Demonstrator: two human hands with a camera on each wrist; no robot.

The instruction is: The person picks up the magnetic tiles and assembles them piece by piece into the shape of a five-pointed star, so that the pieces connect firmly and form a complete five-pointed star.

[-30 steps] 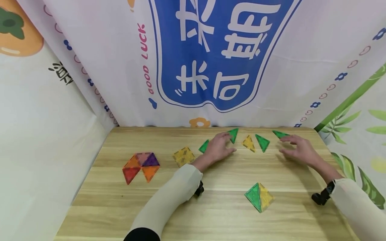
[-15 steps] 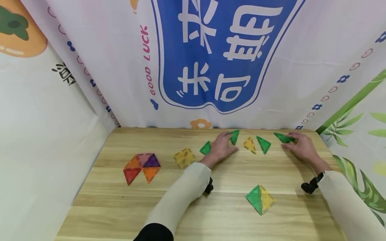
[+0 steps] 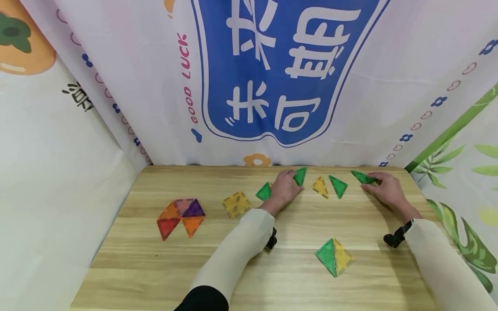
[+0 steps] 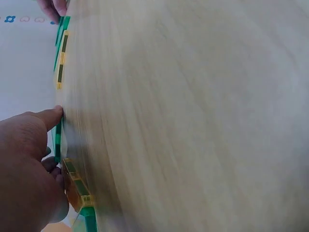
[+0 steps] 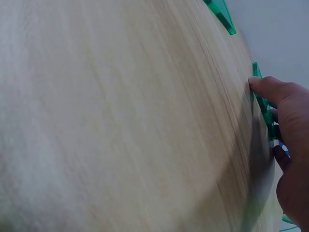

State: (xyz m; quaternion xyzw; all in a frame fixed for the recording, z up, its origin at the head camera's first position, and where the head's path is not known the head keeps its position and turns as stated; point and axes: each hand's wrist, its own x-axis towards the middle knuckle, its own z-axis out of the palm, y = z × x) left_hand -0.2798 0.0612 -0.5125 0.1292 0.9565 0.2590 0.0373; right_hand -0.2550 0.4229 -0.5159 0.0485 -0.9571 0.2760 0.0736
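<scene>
The left hand (image 3: 285,188) pinches a green triangle (image 3: 300,176); the right hand (image 3: 388,188), another triangle (image 3: 361,176). Their flatness likely favours edge grips.

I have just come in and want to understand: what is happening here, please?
At a wooden table, a person grips one green triangle with the left hand and another green triangle with the right hand, both near the far edge. Between these lie a yellow triangle and a third green triangle. A green-and-yellow pair lies nearer the person.
</scene>
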